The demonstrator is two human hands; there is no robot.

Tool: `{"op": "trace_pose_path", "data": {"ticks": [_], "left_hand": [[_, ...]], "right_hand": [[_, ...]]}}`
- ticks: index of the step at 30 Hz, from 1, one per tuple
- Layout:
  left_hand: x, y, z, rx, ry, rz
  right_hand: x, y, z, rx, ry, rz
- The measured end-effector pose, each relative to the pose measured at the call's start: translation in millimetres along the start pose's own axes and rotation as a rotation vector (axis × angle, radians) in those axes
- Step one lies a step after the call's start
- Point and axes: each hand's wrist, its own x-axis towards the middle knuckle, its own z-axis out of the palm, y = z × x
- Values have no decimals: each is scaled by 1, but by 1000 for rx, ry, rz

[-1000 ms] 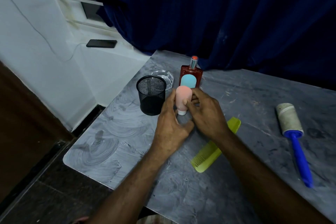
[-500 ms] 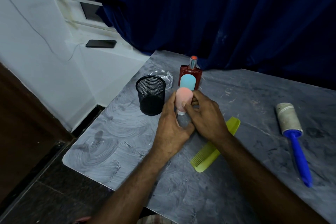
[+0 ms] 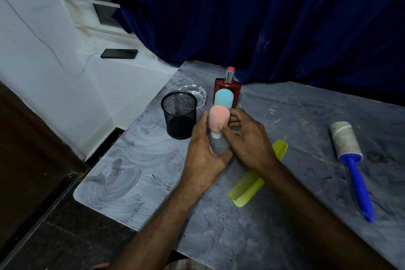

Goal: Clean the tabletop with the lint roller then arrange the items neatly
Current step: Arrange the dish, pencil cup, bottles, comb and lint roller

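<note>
Nearest on the grey table [image 3: 153,182] lie one yellow-green comb [image 3: 247,186], partly under the right forearm, and, well to the right, one lint roller [image 3: 348,149] with a blue handle. Both hands meet at one pink bottle [image 3: 218,121] standing cap-down: the right hand [image 3: 247,140] pinches it with thumb and fingers, while the left hand [image 3: 203,153] cups its other side, fingers loosely spread. Left of it stands one black mesh cup [image 3: 179,115], nothing visible inside. Behind are one blue bottle [image 3: 223,98], one red perfume bottle [image 3: 228,85] and one glass ashtray [image 3: 197,92], seemingly holding nothing.
</note>
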Motion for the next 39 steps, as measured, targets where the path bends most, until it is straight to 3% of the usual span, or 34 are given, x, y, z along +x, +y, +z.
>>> {"op": "trace_pose_path", "data": {"ticks": [6, 11, 18, 26, 34, 39], "left_hand": [[-21, -1, -21, 28, 51, -38], [-52, 6, -35, 181, -7, 109], [-71, 20, -15, 687, -309, 222], [-67, 24, -18, 787, -350, 134], [-72, 18, -16, 788, -365, 122], [-80, 19, -10, 746, -296, 144]], "right_hand": [[-11, 13, -38, 12, 117, 110], [-20, 36, -88, -79, 202, 223], [-24, 54, -116, -297, -19, 391], [-25, 60, -107, -446, -100, 412], [-19, 66, -106, -282, -94, 532], [-18, 47, -111, 465, 43, 570]]}}
